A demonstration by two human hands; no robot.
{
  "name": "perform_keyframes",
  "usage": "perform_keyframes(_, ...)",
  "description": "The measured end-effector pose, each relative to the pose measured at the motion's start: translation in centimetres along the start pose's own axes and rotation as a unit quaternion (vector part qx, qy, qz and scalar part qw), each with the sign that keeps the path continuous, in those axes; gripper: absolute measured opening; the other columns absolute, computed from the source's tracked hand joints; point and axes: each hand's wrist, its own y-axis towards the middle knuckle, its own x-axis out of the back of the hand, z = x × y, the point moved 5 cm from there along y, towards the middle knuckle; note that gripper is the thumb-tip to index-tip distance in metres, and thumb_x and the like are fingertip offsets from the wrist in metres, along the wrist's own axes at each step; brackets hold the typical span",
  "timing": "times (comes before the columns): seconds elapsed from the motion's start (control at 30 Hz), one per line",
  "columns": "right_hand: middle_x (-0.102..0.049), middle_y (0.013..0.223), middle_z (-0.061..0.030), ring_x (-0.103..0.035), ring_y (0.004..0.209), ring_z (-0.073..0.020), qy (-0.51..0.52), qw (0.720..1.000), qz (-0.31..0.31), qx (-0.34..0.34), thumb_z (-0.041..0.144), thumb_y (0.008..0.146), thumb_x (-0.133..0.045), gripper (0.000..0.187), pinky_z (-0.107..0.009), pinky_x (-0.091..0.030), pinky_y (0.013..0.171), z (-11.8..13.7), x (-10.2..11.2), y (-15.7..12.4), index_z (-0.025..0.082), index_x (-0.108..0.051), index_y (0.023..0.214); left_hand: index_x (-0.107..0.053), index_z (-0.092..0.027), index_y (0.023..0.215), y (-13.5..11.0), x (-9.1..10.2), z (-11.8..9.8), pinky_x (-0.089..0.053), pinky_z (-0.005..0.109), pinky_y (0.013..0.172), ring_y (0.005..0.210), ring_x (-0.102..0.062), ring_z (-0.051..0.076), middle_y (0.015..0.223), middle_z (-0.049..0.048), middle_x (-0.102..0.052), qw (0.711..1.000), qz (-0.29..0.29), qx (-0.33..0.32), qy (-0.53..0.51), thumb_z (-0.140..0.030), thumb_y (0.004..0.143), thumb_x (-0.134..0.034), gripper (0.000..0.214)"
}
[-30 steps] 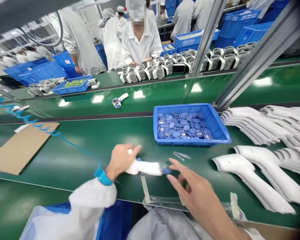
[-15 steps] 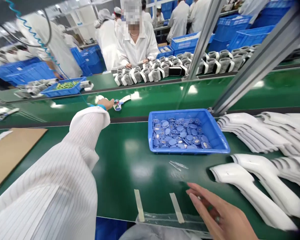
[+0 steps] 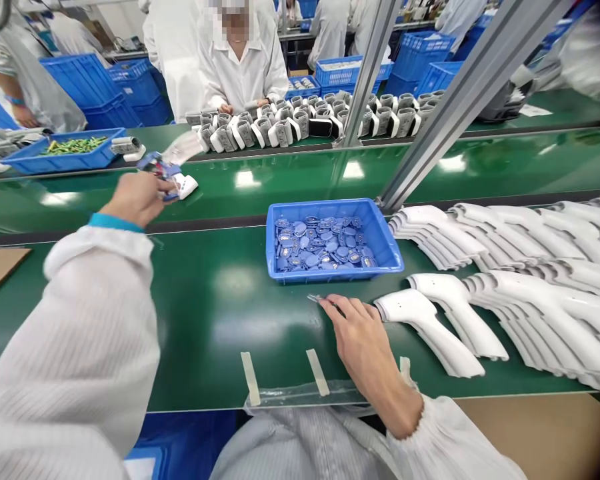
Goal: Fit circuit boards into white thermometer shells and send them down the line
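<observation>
In the head view my left hand (image 3: 137, 197) reaches out over the far green belt, closed on a white plastic housing half (image 3: 185, 187) with blue and red parts inside. A pale, blurred end of it sticks up toward the back. My right hand (image 3: 363, 340) is low over the near tabletop, thumb and fingers pinched at some thin clear plastic strips (image 3: 314, 298). Just beyond it stands a blue bin (image 3: 273, 250) of small blue oval parts (image 3: 325, 243). A white gun-shaped shell (image 3: 415, 307) lies right beside my right hand.
Rows of nested white shells (image 3: 520, 293) spread over the right side. A metal post (image 3: 430, 100) slants up behind the bin. Across the belt, grey-and-white units (image 3: 250, 130) line a shelf before a person in white (image 3: 243, 73). A blue tray (image 3: 80, 157) holds yellow-green pieces.
My left hand has moved left and nearer with the white housing half, which has turned. My right hand has gone forward from the table's front area and closed at the clear strips. The view has shifted.
</observation>
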Motion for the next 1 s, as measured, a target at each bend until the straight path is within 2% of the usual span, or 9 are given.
perform_keyframes(0.1, -0.068, 0.127, -0.0091, -0.063, 0.106, -0.0238, 0.034, 0.999, -0.008, -0.014, 0.009, 0.099, -0.041, 0.037, -0.045, -0.046, 0.089, 0.0, 2.1, -1.2, 0.018, -0.061, 0.129, -0.054, 0.004, 0.116, -4.9, 2.3, -1.4, -0.042, 0.028, 0.088, 0.093, -0.056, 0.006, 0.102, 0.0018, -0.056, 0.994, 0.069, -0.027, -0.076, -0.005, 0.099, -0.04, 0.023)
perform_keyframes(0.2, -0.069, 0.125, -0.0079, -0.063, 0.113, -0.0235, 0.127, 0.988, -0.064, -0.067, 0.025, 0.101, -0.048, 0.029, -0.044, -0.049, 0.094, -0.2, 5.3, -1.7, 0.021, -0.064, 0.124, -0.058, -0.004, 0.115, -12.1, 2.4, -1.7, -0.045, 0.025, 0.082, 0.086, -0.057, 0.009, 0.098, 0.0022, -0.06, 0.987, 0.091, -0.059, -0.117, -0.023, 0.094, -0.055, 0.029)
perform_keyframes(0.33, -0.072, 0.117, -0.0036, -0.067, 0.106, -0.0215, 0.223, 0.955, -0.102, -0.169, 0.04, 0.096, -0.058, 0.024, -0.034, -0.056, 0.081, -0.6, 9.2, -1.9, 0.028, -0.07, 0.113, -0.064, -0.017, 0.095, -22.7, -2.8, 0.8, -0.047, 0.026, 0.069, 0.077, -0.059, 0.017, 0.086, 0.0026, -0.066, 0.974, 0.22, -0.018, -0.056, -0.031, 0.076, -0.079, 0.028)
perform_keyframes(0.37, -0.072, 0.116, -0.0029, -0.067, 0.106, -0.0214, 0.236, 0.951, -0.096, -0.175, 0.041, 0.096, -0.058, 0.023, -0.033, -0.056, 0.078, -0.3, 9.8, -1.8, 0.03, -0.071, 0.111, -0.064, -0.019, 0.093, -24.9, -4.4, 1.4, -0.047, 0.028, 0.071, 0.078, -0.059, 0.018, 0.086, 0.0024, -0.067, 0.964, 0.261, -0.018, -0.053, -0.033, 0.078, -0.078, 0.025)
perform_keyframes(0.47, -0.072, 0.115, -0.0028, -0.067, 0.106, -0.0213, 0.254, 0.957, -0.057, -0.13, 0.041, 0.097, -0.057, 0.022, -0.032, -0.055, 0.078, 1.2, 10.4, -1.6, 0.03, -0.072, 0.108, -0.06, -0.023, 0.091, -29.4, -7.7, 2.9, -0.043, 0.03, 0.07, 0.075, -0.056, 0.018, 0.084, 0.0005, -0.065, 0.953, 0.299, -0.05, -0.007, -0.031, 0.084, -0.073, 0.017)
perform_keyframes(0.63, -0.073, 0.1, -0.0014, -0.064, 0.089, -0.0189, 0.225, 0.971, -0.001, -0.079, 0.037, 0.097, -0.058, 0.017, -0.034, -0.047, 0.076, 3.0, 8.6, -1.9, 0.027, -0.072, 0.098, -0.055, -0.023, 0.093, -31.4, -9.2, 3.6, -0.039, 0.032, 0.074, 0.083, -0.054, 0.02, 0.091, 0.0024, -0.063, 0.948, 0.289, -0.119, 0.063, -0.017, 0.086, -0.064, 0.013)
perform_keyframes(0.8, -0.068, 0.085, -0.0022, -0.054, 0.075, -0.0164, 0.16, 0.987, -0.001, -0.03, 0.032, 0.104, -0.042, 0.034, -0.033, -0.035, 0.069, 4.4, 8.9, -1.5, 0.021, -0.066, 0.082, -0.054, -0.024, 0.096, -31.4, -9.6, 3.4, -0.037, 0.035, 0.075, 0.089, -0.056, 0.025, 0.095, 0.0046, -0.064, 0.935, 0.279, -0.175, 0.133, -0.015, 0.087, -0.058, 0.013)
perform_keyframes(0.9, -0.065, 0.082, -0.0032, -0.052, 0.074, -0.0175, 0.118, 0.992, -0.034, -0.02, 0.034, 0.105, -0.038, 0.038, -0.033, -0.032, 0.068, 4.3, 10.7, -0.2, 0.021, -0.063, 0.08, -0.053, -0.024, 0.095, -30.4, -9.7, 4.0, -0.037, 0.034, 0.071, 0.086, -0.058, 0.025, 0.093, 0.0044, -0.065, 0.954, 0.248, -0.106, 0.129, -0.026, 0.09, -0.06, 0.008)
perform_keyframes(1.0, -0.065, 0.083, -0.0037, -0.054, 0.076, -0.0193, 0.113, 0.988, -0.066, -0.08, 0.041, 0.102, -0.044, 0.034, -0.033, -0.035, 0.068, 2.2, 10.8, 1.0, 0.021, -0.063, 0.082, -0.056, -0.023, 0.099, -29.0, -9.8, 5.4, -0.04, 0.032, 0.073, 0.085, -0.061, 0.023, 0.093, 0.004, -0.068, 0.969, 0.239, 0.004, 0.068, -0.036, 0.086, -0.067, 0.022)
